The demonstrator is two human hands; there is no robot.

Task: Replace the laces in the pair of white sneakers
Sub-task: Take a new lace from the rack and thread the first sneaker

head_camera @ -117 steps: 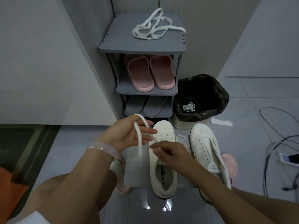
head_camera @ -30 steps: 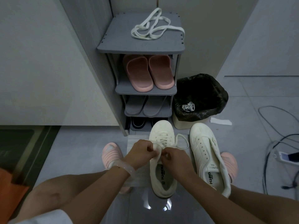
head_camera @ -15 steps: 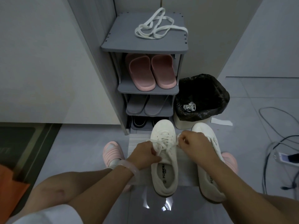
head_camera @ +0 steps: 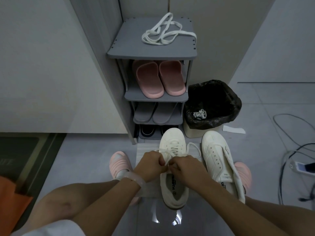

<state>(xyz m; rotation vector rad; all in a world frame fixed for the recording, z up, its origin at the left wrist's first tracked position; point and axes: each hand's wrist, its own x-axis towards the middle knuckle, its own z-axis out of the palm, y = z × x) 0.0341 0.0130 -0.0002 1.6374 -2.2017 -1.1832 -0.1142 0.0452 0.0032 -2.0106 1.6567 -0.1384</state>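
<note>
Two white sneakers stand on the floor in front of me. The left sneaker (head_camera: 173, 142) is laced with a white lace (head_camera: 172, 150), and a loop of it trails to the right. My left hand (head_camera: 150, 165) and my right hand (head_camera: 185, 166) meet over its tongue, both pinching the lace ends. The right sneaker (head_camera: 215, 155) has bare eyelets and no lace. A spare white lace (head_camera: 167, 32) lies coiled on top of the grey shoe rack (head_camera: 129, 48).
The rack holds pink slippers (head_camera: 157, 79), grey slippers and dark shoes. A bin with a black bag (head_camera: 212, 106) stands right of it, with a bundled lace (head_camera: 200, 114) inside. Cables and a power strip (head_camera: 301, 166) lie at far right. My feet wear pink slippers (head_camera: 119, 163).
My right hand has come back from the right side of the laced sneaker to meet my left hand over the tongue. The lace loop now lies slack to the right.
</note>
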